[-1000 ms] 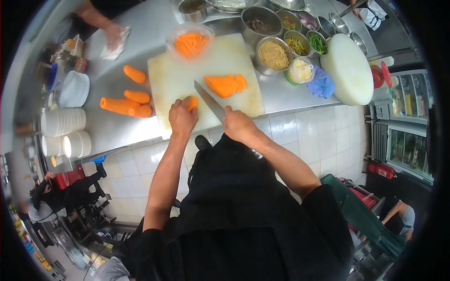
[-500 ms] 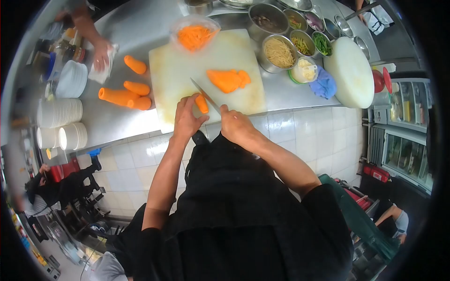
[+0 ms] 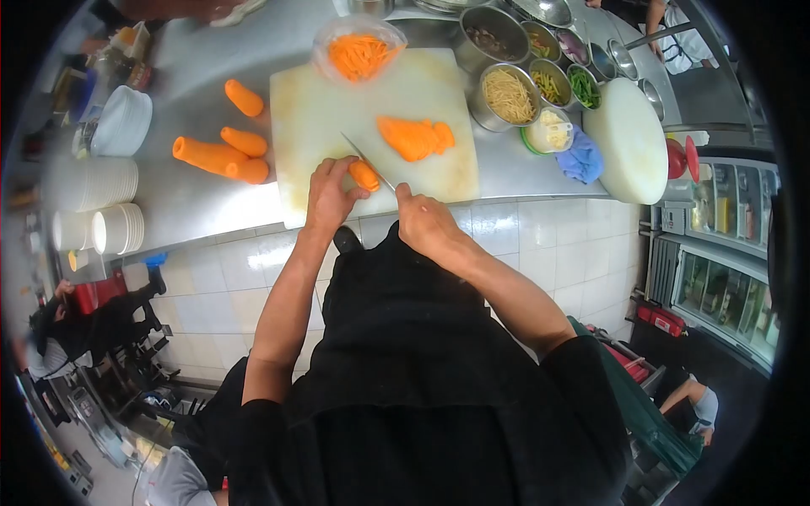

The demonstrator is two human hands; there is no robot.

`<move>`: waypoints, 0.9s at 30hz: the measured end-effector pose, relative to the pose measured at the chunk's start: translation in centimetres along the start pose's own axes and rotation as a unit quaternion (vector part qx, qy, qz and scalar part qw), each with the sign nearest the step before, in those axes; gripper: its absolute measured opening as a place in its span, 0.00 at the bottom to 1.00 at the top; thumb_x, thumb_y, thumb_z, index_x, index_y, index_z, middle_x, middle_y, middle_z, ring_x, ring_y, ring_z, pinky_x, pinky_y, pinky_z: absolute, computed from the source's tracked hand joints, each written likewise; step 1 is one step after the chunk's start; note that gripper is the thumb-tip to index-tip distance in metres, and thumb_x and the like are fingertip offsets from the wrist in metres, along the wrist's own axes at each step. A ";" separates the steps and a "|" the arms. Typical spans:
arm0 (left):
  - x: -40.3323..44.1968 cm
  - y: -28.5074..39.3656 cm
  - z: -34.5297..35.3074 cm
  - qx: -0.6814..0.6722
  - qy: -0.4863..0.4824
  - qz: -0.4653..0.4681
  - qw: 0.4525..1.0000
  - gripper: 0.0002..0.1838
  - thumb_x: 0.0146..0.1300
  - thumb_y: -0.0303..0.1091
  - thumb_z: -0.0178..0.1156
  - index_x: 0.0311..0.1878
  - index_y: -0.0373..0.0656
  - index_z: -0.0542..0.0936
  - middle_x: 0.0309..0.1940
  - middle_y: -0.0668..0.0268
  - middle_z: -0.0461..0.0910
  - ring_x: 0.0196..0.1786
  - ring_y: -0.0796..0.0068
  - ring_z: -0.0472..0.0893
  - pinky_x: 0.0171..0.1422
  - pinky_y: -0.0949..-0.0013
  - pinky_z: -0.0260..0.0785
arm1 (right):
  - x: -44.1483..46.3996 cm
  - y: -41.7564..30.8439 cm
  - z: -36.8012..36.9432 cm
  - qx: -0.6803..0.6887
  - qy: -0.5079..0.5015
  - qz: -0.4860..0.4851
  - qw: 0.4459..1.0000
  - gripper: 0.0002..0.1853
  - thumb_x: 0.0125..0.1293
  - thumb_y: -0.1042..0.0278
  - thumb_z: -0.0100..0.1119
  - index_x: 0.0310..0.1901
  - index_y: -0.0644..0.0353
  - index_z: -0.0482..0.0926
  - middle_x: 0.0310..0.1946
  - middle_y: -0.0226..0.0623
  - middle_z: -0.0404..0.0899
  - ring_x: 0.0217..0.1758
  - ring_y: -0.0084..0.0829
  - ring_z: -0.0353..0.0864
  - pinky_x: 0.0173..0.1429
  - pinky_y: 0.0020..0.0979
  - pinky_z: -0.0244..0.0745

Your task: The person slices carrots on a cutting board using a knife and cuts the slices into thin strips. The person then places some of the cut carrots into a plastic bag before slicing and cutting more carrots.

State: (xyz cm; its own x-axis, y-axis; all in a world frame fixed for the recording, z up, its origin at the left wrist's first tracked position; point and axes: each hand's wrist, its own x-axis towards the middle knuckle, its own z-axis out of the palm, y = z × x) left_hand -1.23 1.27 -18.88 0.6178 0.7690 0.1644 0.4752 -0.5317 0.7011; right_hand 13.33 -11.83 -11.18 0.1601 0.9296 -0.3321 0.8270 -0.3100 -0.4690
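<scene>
My left hand (image 3: pixel 332 196) is closed on a short piece of carrot (image 3: pixel 364 175) near the front edge of the white cutting board (image 3: pixel 321 110). In my right hand (image 3: pixel 426 221) is the handle of a kitchen knife (image 3: pixel 361 154), whose blade lies along the carrot piece's right side, pointing up and left. Sliced carrot (image 3: pixel 409 139) lies fanned out on the board to the right of the blade. At the board's back edge, shredded carrot (image 3: pixel 359 56) fills a clear bag-lined bowl (image 3: pixel 322 46). Several whole peeled carrots (image 3: pixel 202 155) rest on the steel counter at left.
Metal pots, one with pale strips (image 3: pixel 509 94), stand behind right. Next to them are a blue cloth (image 3: pixel 580 157) and a round white board (image 3: pixel 624 139). Stacked white bowls (image 3: pixel 118 228) line the counter's left end. Another person's arm (image 3: pixel 190 10) shows at the back left.
The other person's hand with the white cloth has drawn back from the counter toward the top edge. A thin slice now appears beside the carrot piece under my left hand. My view has shifted slightly.
</scene>
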 end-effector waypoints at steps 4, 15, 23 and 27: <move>0.2 0.4 0.5 0.029 0.007 -0.015 0.999 0.33 0.37 0.33 0.80 0.52 0.41 0.79 0.41 0.58 0.79 0.47 0.55 0.79 0.53 0.58 0.72 | 0.1 -0.2 -0.3 0.007 -0.012 0.008 1.000 0.10 0.62 0.79 0.48 0.45 0.72 0.69 0.29 0.60 0.81 0.36 0.59 0.84 0.43 0.53 0.79; 1.1 -1.0 0.9 -0.033 0.017 0.165 0.986 0.08 0.52 0.18 0.64 0.34 0.40 0.81 0.37 0.59 0.76 0.44 0.54 0.75 0.48 0.59 0.70 | 0.3 0.5 -0.3 -0.009 -0.003 0.001 1.000 0.13 0.60 0.79 0.49 0.46 0.73 0.68 0.30 0.61 0.81 0.38 0.58 0.84 0.43 0.52 0.79; 0.9 -1.8 1.8 -0.041 0.039 0.170 0.984 0.08 0.50 0.17 0.62 0.32 0.42 0.81 0.35 0.60 0.77 0.41 0.54 0.76 0.46 0.58 0.70 | 0.5 0.3 -1.1 0.013 -0.012 -0.008 1.000 0.11 0.59 0.80 0.49 0.44 0.72 0.68 0.28 0.63 0.79 0.35 0.62 0.82 0.41 0.54 0.77; 0.9 -1.4 1.6 -0.052 0.059 0.171 0.982 0.08 0.50 0.17 0.62 0.32 0.41 0.81 0.35 0.60 0.77 0.41 0.55 0.76 0.45 0.59 0.71 | 1.3 -0.3 -0.9 -0.012 -0.018 0.010 1.000 0.11 0.61 0.80 0.47 0.46 0.73 0.69 0.32 0.62 0.81 0.39 0.58 0.84 0.44 0.52 0.79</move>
State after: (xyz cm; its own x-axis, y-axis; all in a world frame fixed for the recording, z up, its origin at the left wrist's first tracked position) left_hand -0.34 2.18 -20.86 0.6498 0.5916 0.4772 0.1829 -0.7311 0.6573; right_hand 13.81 -10.40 -10.72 0.1571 0.9154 -0.3707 0.8371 -0.3226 -0.4417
